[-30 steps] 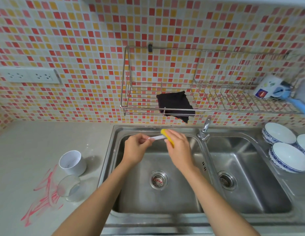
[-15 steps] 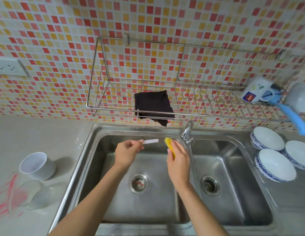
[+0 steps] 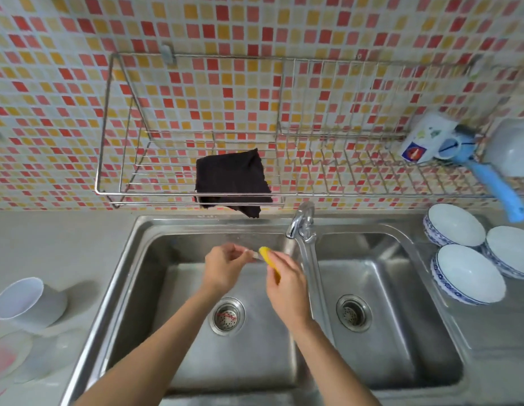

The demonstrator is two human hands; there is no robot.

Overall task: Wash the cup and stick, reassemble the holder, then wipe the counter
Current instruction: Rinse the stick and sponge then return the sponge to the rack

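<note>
Over the left sink basin (image 3: 155, 303), my left hand (image 3: 225, 266) pinches a short white stick (image 3: 253, 254) by one end. My right hand (image 3: 285, 285) grips a yellow sponge (image 3: 269, 260), and the sponge's tip touches the stick's free end. A white cup (image 3: 26, 303) lies tilted on the grey counter (image 3: 64, 244) at the left edge. Next to it rests a clear holder part (image 3: 12, 353) over a red stain (image 3: 1, 357).
A chrome faucet (image 3: 301, 227) stands between the two basins, just right of my right hand. A black cloth (image 3: 233, 180) hangs on the wire wall rack (image 3: 342, 159). Three blue-rimmed white bowls (image 3: 467, 276) sit right of the sink. A blue-handled tool (image 3: 495, 186) leans at the far right.
The camera has moved closer and to the right. My hands parted for a moment, then came back together, so the sponge again meets the stick's end.
</note>
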